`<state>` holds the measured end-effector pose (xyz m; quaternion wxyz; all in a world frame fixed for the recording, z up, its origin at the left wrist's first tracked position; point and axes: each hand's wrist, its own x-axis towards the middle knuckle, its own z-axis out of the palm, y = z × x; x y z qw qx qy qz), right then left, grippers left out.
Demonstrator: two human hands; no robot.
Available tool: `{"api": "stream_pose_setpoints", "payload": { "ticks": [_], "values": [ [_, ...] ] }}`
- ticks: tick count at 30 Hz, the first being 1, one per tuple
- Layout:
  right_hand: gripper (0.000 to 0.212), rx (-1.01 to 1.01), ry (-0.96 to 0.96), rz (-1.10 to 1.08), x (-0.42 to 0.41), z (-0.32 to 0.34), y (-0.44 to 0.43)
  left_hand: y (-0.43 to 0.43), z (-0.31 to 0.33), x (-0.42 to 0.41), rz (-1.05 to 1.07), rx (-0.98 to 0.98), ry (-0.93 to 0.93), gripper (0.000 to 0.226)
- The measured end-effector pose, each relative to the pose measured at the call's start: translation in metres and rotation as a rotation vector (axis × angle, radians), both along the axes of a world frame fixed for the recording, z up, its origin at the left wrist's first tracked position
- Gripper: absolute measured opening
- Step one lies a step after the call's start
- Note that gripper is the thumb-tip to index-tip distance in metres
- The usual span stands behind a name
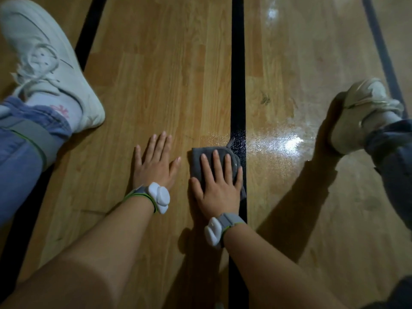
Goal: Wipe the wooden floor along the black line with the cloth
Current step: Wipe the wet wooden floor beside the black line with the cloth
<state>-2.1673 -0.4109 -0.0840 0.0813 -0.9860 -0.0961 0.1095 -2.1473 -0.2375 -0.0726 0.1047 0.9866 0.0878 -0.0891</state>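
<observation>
Wooden floor (160,85) fills the view, planks running away from the person, w/ a black line (238,63) straight up the middle-right. A second dark stripe (89,41) runs at far left, another at far right edge. Floor right of the line looks glossy, prob. damp; a wet patch shines just ahead of the cloth, across the line too. Judging by that, wiping is underway, w/ more line left ahead.

Person sits on the floor, legs splayed wide: left shoe (51,63) and right shoe (361,112) well apart, either side of the line. Prob. so the strip stays clear for both arms to reach fwd.

Both forearms stretch fwd, bare, wristband w/ white unit on each.

Left hand (156,166) lies flat on bare wood, palm down, fingers slightly spread, holding nothing. Looks like a brace for body weight, just beside the cloth, not touching it.

Right hand (219,186) presses palm-down on the grey cloth (198,161), fingers spread across it, thumb out to the side, no pinching. Flat press likely gives even pressure for sliding.

Cloth sits folded, right edge overlapping the black line, small loop tab (230,142) at its far corner.
</observation>
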Motion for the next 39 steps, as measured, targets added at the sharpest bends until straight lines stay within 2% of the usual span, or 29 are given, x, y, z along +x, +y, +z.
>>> {"api": "stream_pose_setpoints", "payload": {
  "ticks": [4, 8, 11, 18, 25, 34, 39],
  "values": [
    [0.063, -0.013, 0.000, -0.024, 0.010, 0.004, -0.029, -0.001, -0.002, -0.013, -0.012, 0.015, 0.013, 0.066],
    [0.063, -0.042, 0.068, -0.265, 0.015, 0.006, -0.078, -0.002, -0.006, -0.028, -0.049, 0.037, 0.001, 0.068],
    [0.063, -0.008, 0.025, -0.452, 0.014, 0.008, -0.108, -0.008, -0.005, -0.028, -0.023, 0.021, 0.047, 0.065],
    [0.060, -0.020, 0.077, -0.571, 0.012, 0.015, -0.095, -0.014, -0.008, -0.025, -0.024, 0.053, 0.049, 0.065],
    [0.064, -0.027, 0.131, -0.290, -0.032, 0.011, -0.032, -0.012, -0.006, -0.023, -0.019, 0.061, 0.072, 0.064],
    [0.063, -0.027, 0.182, -0.257, -0.024, 0.017, -0.034, -0.011, 0.000, -0.018, -0.029, 0.023, 0.181, 0.067],
    [0.066, -0.023, 0.211, -0.243, -0.024, 0.019, -0.036, -0.013, 0.000, -0.021, -0.025, 0.031, 0.159, 0.068]
  ]
}}
